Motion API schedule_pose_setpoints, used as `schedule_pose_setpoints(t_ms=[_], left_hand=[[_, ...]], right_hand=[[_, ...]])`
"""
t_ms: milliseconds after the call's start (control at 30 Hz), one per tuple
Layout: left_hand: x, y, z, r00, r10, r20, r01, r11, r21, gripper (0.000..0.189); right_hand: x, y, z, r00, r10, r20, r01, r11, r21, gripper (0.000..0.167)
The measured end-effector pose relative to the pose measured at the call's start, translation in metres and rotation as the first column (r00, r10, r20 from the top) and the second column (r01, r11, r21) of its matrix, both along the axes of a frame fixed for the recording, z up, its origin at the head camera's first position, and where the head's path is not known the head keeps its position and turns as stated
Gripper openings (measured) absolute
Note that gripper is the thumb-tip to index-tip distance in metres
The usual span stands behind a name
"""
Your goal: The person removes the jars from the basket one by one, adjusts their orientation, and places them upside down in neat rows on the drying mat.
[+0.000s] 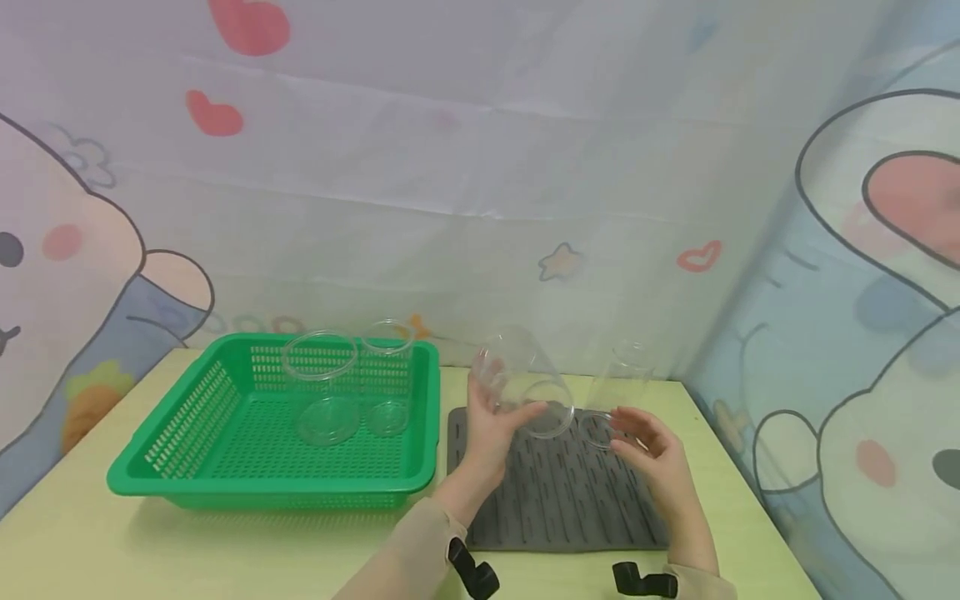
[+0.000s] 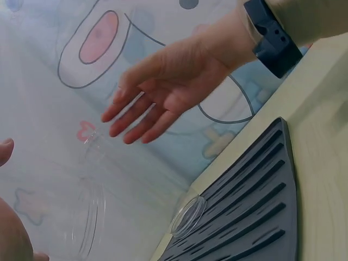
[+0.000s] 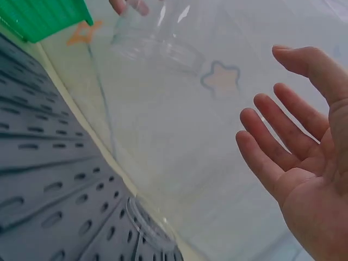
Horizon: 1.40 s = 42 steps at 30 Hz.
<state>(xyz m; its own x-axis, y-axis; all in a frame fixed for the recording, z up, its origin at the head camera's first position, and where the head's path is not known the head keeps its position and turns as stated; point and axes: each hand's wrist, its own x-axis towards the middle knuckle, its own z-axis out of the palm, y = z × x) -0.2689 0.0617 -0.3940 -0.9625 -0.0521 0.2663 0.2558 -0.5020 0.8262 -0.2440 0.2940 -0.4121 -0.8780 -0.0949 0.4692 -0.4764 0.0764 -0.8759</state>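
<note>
My left hand grips a wide clear cup, tilted, raised over the back of the grey ridged mat. Thumb and fingers lie on opposite sides of its wall. Close by, a narrower clear cup stands at the mat's far edge. Beside that cup is my right hand, fingers apart and loosely bent. The right wrist view shows this hand's palm with nothing in it. Only part of the left hand shows in the left wrist view, next to the held cup's rim.
A green slotted basket sits to the left on the pale yellow table. Inside it stand two clear cups, a wide one and a narrower one. A printed cloth hangs right behind the table.
</note>
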Motion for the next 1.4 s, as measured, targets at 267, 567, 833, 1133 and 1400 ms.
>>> schedule_pose_setpoints(t_ms=[267, 567, 833, 1133, 1400], left_hand=[[-0.01, 0.006, -0.008, 0.999, 0.052, 0.018, -0.05, 0.993, -0.11, 0.107], [-0.026, 0.018, -0.005, 0.993, 0.105, 0.059, -0.087, 0.967, -0.24, 0.107], [-0.037, 0.033, -0.012, 0.989, 0.138, 0.057, -0.109, 0.928, -0.356, 0.109], [-0.04, 0.044, -0.016, 0.988, 0.12, 0.092, -0.072, 0.909, -0.41, 0.107], [-0.043, 0.045, -0.024, 0.991, 0.107, 0.078, -0.059, 0.886, -0.459, 0.109]], right_hand=[[-0.003, 0.023, -0.023, 0.987, -0.128, 0.093, 0.129, 0.992, 0.001, 0.037], [-0.006, 0.041, -0.046, 0.947, -0.26, 0.188, 0.254, 0.966, 0.058, 0.043], [-0.006, 0.05, -0.059, 0.919, -0.3, 0.254, 0.301, 0.953, 0.035, 0.049], [-0.006, 0.059, -0.064, 0.856, -0.338, 0.391, 0.341, 0.938, 0.064, 0.056], [-0.007, 0.059, -0.072, 0.863, -0.334, 0.379, 0.332, 0.941, 0.073, 0.055]])
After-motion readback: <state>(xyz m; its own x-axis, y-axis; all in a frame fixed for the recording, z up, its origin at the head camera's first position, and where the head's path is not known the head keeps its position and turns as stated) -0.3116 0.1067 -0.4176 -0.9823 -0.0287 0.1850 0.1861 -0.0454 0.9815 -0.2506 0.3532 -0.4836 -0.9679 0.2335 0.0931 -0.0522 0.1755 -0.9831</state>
